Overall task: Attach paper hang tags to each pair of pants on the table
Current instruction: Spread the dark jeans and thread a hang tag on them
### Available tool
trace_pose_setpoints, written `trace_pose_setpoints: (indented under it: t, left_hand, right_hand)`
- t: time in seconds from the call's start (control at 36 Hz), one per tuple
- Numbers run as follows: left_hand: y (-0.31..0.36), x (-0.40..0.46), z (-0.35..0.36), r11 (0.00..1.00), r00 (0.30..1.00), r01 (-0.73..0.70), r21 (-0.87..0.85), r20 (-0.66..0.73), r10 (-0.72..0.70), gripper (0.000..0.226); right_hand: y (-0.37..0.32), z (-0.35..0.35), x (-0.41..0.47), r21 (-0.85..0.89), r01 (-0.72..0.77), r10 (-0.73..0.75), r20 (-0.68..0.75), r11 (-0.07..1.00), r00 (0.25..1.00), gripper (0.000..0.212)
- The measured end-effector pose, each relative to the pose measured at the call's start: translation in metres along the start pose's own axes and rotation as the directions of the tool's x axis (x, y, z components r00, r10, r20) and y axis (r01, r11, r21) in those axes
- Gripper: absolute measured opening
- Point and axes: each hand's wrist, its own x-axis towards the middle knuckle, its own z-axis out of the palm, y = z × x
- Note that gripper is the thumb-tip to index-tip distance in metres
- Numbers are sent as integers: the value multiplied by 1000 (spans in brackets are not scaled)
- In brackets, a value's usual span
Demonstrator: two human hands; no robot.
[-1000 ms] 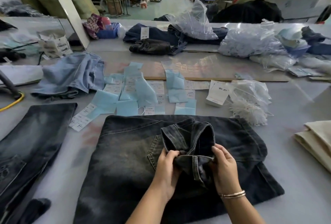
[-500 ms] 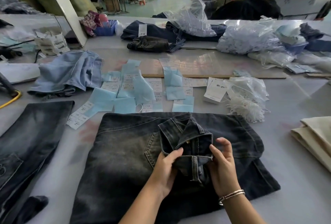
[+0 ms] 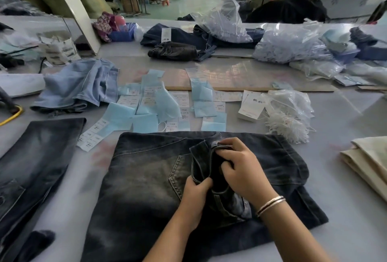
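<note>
A folded pair of dark grey washed jeans (image 3: 142, 178) lies on the table right in front of me. My left hand (image 3: 195, 196) pinches the lower edge of its bunched-up waistband (image 3: 201, 157). My right hand (image 3: 240, 169), a bracelet on its wrist, lies over the waistband with fingers curled into the fold. Blue and white paper hang tags (image 3: 146, 106) are spread in rows just beyond the jeans. A white tag stack (image 3: 250, 104) and a bundle of white strings (image 3: 287, 125) lie at the right.
Another dark pair of jeans (image 3: 31, 157) lies at the left, light blue jeans (image 3: 79, 85) behind it. Beige folded cloth (image 3: 368, 161) sits at the right edge. More jeans (image 3: 176, 51), plastic bags (image 3: 293, 45) and a flat board (image 3: 240, 75) fill the far side.
My right hand has moved up over the top of the bunched waistband and now covers it. My left hand has shifted lower on the fold. The waistband is pressed flatter.
</note>
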Motion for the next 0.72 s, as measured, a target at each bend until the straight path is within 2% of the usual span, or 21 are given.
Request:
trace_pose_setpoints:
  t: [0.06,0.14,0.22,0.28,0.36,0.44,0.5,0.53,0.58,0.64,0.72]
  left_hand:
    - [-3,0,0,999,999,-4,42,-38,6,24]
    - [-3,-1,0,999,997,17,46,-74,-13,21]
    - [1,-3,-3,994,998,56,-91,7,-56,26]
    - [3,-3,-5,986,993,88,-144,96,-74,34]
    - [3,-3,-5,989,980,85,-119,188,-62,40]
    - [3,0,0,999,994,38,-34,108,-34,48]
    - [1,4,1,998,999,36,-55,8,-36,41]
    - [0,5,1,996,998,42,-73,-33,-44,32]
    - [-1,8,0,995,994,51,-88,-87,-58,23]
    - [-2,8,-1,993,993,62,-101,-93,-71,25]
    - [-3,9,0,995,991,80,-67,-100,-86,29]
  right_hand:
    - [-6,-2,8,-40,-14,16,44,999,999,33]
    - [-5,-2,25,-83,-131,143,151,988,978,40]
    - [2,0,38,10,-303,289,280,953,916,45]
    - [7,0,43,91,-372,320,349,924,881,48]
    - [11,1,43,-17,-308,285,426,951,858,43]
    - [15,7,38,-122,-165,204,463,979,863,49]
    - [16,8,31,-38,-166,165,444,985,881,50]
    - [17,6,27,70,-207,159,421,976,893,49]
    - [20,4,14,341,-301,182,339,891,923,55]
    - [25,6,1,538,-307,234,202,785,951,58]
    - [28,14,-13,656,-271,326,40,704,944,45]
